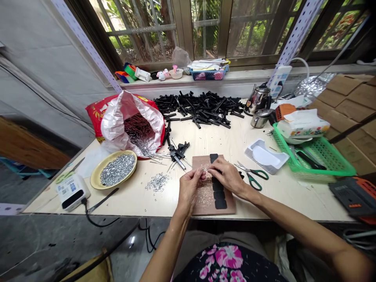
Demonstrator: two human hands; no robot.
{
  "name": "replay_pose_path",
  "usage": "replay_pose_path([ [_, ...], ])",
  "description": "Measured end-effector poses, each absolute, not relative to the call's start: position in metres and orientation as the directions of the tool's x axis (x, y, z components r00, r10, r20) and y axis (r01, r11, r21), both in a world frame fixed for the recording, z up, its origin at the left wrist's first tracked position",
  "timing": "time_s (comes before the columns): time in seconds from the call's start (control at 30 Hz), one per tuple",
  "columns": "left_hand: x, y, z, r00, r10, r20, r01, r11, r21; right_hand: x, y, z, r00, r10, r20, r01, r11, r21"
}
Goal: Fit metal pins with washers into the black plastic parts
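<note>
Over a brown board (202,199) with a strip of black pads (219,195), my two hands meet at the fingertips. My left hand (190,185) is closed in a pinch at a small, thin silvery piece (205,169). From the other side my right hand (225,175) pinches too, its fingers hiding part of whatever it grips. Loose metal washers (158,182) are scattered left of the board. Just beyond lie several black plastic parts (178,152) with thin metal rods among them. Scissors (254,174) with green handles rest right of my right hand.
A yellow bowl (93,178) of washers and a red bag (95,113) of thin rods stand left. Black parts (205,105) are heaped at the back. On the right are a white tray (273,164), a green basket (337,166) and a kettle (261,98).
</note>
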State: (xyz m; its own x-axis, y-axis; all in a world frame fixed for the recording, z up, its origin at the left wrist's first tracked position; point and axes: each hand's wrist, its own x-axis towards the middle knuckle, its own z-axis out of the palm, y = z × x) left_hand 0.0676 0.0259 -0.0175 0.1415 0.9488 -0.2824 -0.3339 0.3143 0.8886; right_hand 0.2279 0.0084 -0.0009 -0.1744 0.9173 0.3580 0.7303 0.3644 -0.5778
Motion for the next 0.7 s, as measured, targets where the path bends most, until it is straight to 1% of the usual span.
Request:
replay_pose_path([
  [0.07,0.068,0.026,-0.021,0.116,0.945,-0.307,-0.276,0.327,0.904,0.246,0.012,-0.004,-0.189,0.912,0.363,0.783,0.363,-0.505],
  [0.17,0.064,0.025,-0.027,0.067,0.956,-0.287,-0.205,0.295,0.933,0.272,0.025,-0.013,-0.21,0.912,0.353,0.85,0.348,-0.395],
  [0.3,0.058,0.022,-0.03,0.076,0.965,-0.252,-0.052,0.257,0.965,0.293,0.046,-0.029,-0.285,0.901,0.329,0.834,0.401,-0.378],
  [0.43,0.062,0.017,-0.033,0.029,0.979,-0.2,0.092,0.197,0.976,0.303,0.066,-0.037,-0.373,0.865,0.336,0.817,0.478,-0.324],
  [0.63,0.068,0.015,-0.039,-0.033,0.987,-0.154,0.179,0.158,0.971,0.313,0.088,-0.039,-0.423,0.839,0.343,0.81,0.52,-0.272],
  [0.7,0.068,0.015,-0.04,-0.05,0.988,-0.143,0.182,0.15,0.972,0.309,0.076,-0.048,-0.478,0.799,0.364,0.779,0.577,-0.245],
])
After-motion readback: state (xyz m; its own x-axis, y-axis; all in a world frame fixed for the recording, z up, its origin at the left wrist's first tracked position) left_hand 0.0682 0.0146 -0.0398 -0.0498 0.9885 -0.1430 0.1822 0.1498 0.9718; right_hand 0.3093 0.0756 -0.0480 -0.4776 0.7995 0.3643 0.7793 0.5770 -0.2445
